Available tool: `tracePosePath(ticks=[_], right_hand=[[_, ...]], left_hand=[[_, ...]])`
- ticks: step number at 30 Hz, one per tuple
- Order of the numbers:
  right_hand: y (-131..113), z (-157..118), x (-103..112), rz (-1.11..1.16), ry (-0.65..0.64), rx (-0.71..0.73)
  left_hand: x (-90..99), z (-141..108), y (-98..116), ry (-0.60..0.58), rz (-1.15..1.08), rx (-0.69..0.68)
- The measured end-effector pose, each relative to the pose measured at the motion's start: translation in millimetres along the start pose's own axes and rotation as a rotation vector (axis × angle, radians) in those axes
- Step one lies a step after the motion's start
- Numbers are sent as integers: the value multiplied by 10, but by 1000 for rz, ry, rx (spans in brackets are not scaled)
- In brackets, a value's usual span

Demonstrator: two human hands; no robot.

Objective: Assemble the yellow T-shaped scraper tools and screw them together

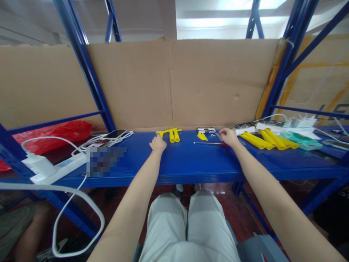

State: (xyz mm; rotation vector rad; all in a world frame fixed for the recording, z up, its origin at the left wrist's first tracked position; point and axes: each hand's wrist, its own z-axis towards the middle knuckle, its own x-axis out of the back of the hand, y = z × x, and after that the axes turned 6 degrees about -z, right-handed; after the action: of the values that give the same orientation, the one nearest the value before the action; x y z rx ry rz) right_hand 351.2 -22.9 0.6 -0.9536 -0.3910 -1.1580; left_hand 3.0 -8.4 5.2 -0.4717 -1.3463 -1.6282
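Creased pale trousers (188,225), left hand (158,144) holding branched yellow plastic (164,132), right hand (229,137), grip unclear

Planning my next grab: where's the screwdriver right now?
In the head view, the screwdriver lies right of centre on the blue shelf, just nearer than the small yellow pieces, its red handle by the right hand.

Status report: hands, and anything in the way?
Left grip at yellow piece. Right grip beside red-handled screwdriver. Its shaft lies between them, possibly in the way.
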Motion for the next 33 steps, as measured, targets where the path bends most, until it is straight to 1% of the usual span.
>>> tracePosePath(ticks=[3,5,7,11,14,17,20,22,25,27,30,33], right_hand=[[-19,-7,7,-8,-11,5],[-16,-3,0,-8,-10,7],[2,7,-17,1,-7,18],[56,30,-58,22,5,56],[78,36,-72,11,2,58],[80,34,-72,-5,-13,42],[76,31,-68,-17,-23,27],[75,29,-66,-20,-28,30],[65,22,-60,-29,-38,26],[50,11,-53,-39,-44,10],[26,-9,-41,-51,-47,-13],[18,-18,-36,-56,-51,-17]], left_hand=[[8,12,-18,36,-43,8],[10,18,-20,36,-82,25],[11,26,-14,7,-90,51],[2,62,-2,-92,-4,82],[-17,100,-11,-101,-7,106],[-32,133,-16,-29,-116,142],[-26,153,8,82,-299,152],[-16,160,35,174,-440,113],[-16,172,63,333,-631,-11],[-34,189,62,417,-715,-81],[-67,218,39,471,-746,-94],[-73,215,32,470,-715,-91]])
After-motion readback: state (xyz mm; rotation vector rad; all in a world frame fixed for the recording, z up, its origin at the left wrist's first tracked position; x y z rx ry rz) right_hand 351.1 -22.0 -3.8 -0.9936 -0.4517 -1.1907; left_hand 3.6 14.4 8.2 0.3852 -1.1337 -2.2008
